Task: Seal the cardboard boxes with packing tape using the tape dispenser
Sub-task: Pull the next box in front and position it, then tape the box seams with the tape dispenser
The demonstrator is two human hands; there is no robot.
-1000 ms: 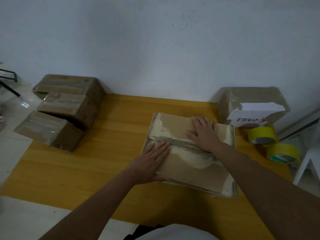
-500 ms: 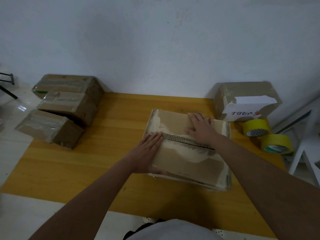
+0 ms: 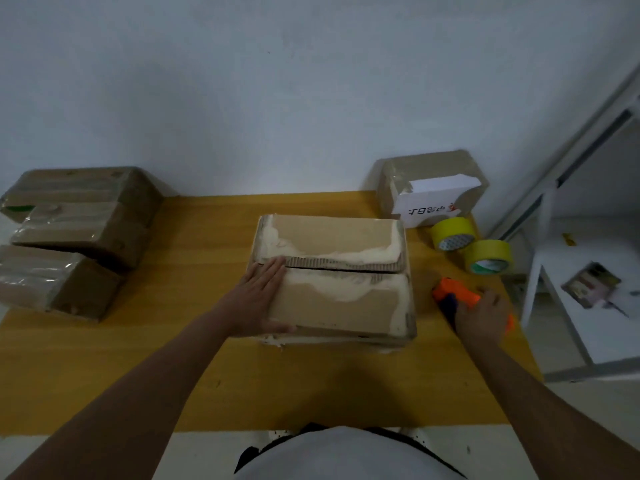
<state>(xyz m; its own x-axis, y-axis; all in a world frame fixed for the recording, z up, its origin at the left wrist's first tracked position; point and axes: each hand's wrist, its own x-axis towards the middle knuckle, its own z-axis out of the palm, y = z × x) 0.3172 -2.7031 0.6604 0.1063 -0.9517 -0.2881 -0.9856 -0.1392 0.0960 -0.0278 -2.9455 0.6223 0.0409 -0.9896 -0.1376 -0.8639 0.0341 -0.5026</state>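
Observation:
A worn cardboard box (image 3: 339, 299) lies in the middle of the yellow table (image 3: 173, 358), its two top flaps meeting along a ragged seam. My left hand (image 3: 258, 299) presses flat on the near flap at the box's left end, fingers straight. To the right of the box lies an orange tape dispenser (image 3: 455, 294). My right hand (image 3: 479, 317) grips it from the near side, fingers curled over its body and hiding its rear part.
Two yellow tape rolls (image 3: 452, 233) (image 3: 488, 256) stand at the table's right rear. A taped box with a white label (image 3: 431, 188) sits behind them. Three taped boxes (image 3: 79, 233) are stacked at the left edge. A white shelf (image 3: 588, 306) stands to the right.
My right hand left the far flap of the box and moved right to the orange dispenser, closing on it. The left hand stays on the box. The view has shifted.

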